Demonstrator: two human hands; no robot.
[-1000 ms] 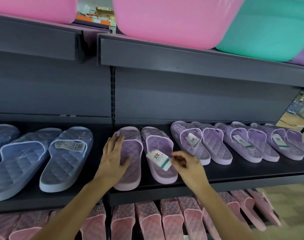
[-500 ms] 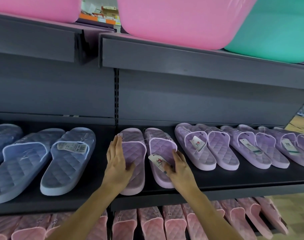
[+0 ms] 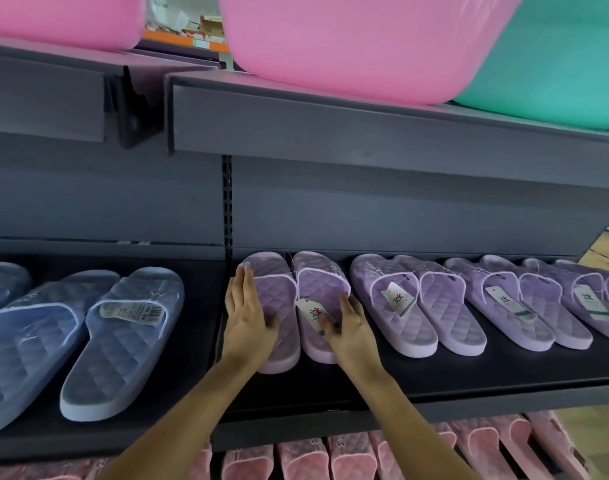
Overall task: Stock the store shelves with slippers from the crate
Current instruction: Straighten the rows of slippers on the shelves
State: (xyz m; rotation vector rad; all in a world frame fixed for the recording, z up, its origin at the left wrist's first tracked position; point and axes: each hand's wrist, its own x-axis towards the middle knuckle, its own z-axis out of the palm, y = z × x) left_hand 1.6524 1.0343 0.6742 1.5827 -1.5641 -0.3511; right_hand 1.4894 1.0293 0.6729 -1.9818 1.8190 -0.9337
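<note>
The left hand (image 3: 247, 317) lies flat, fingers straight, on the left slipper of the lilac pair (image 3: 322, 282), set on the dark shelf (image 3: 434, 379). The right hand (image 3: 353, 327) has released the paper tag (image 3: 311, 311) it pinched a second ago (thumb still over it) and rests, fingers loosely extended, on the right slipper's outer edge. The pair looks placed and is merely being squared.

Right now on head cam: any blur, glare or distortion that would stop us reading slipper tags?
Head view: wide-angle bend tilts the upper shelf edge; pink basin and blue slippers look soft; light is even, no hard glare; tag on the lilac pair shows its logo, print too small to read.
</note>
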